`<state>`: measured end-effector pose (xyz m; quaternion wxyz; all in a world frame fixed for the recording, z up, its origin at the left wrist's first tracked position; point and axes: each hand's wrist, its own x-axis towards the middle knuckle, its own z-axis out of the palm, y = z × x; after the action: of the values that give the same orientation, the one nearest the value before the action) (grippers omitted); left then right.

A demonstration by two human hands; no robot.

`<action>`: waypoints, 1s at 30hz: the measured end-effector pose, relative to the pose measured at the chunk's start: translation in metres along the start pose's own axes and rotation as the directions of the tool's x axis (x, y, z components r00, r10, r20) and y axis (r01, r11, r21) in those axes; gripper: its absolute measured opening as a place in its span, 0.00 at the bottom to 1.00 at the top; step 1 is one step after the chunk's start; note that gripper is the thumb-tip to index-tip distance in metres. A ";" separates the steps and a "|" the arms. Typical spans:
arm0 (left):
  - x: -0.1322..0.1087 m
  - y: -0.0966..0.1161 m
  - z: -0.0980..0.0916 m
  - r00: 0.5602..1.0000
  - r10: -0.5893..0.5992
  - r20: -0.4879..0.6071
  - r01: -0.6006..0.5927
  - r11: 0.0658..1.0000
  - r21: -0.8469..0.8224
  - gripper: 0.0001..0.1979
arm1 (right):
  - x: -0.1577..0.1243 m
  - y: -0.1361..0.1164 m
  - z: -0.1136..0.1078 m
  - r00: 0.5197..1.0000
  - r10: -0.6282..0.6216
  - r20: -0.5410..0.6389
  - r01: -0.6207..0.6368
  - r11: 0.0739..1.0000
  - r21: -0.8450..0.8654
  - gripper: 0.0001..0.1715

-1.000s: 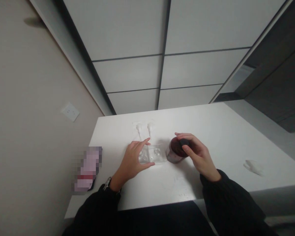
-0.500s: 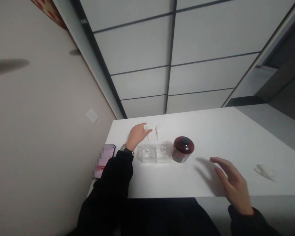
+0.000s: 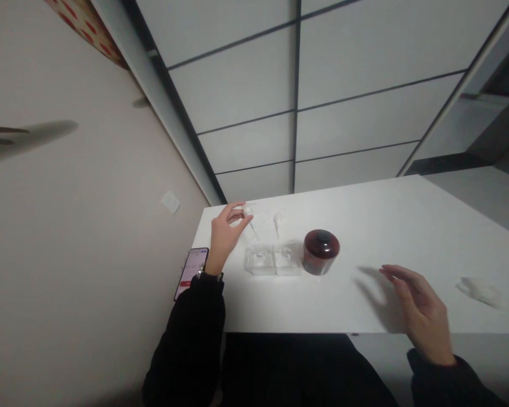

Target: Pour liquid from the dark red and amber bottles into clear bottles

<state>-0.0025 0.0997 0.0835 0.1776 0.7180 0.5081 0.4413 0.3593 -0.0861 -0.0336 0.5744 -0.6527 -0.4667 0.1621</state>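
Since the earlier frame, left hand point(image 3: 224, 234) has lifted, pinching a small white dropper point(image 3: 249, 213); right hand point(image 3: 422, 311) hovers spread, empty. Recommend gentle grip, lifting clear of the clear case point(image 3: 274, 260).

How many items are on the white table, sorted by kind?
Small white pump tops: 2, one pinched in the left hand at, one lying free
Clear plastic containers: 2
Dark red jar with lid: 1
Phone: 1
Crumpled white wrapper: 1
Total: 7
The right hand holds nothing.
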 end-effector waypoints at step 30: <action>-0.091 -0.028 0.025 0.943 0.071 0.325 0.014 0.968 -0.251 0.25 | -0.005 -0.005 0.008 0.989 -0.147 0.023 0.149 0.970 -0.195 0.18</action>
<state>-0.0067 0.0356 0.0096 0.3430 0.7613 0.4007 0.3771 0.3491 -0.0860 -0.0332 0.5159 -0.6687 -0.5302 0.0750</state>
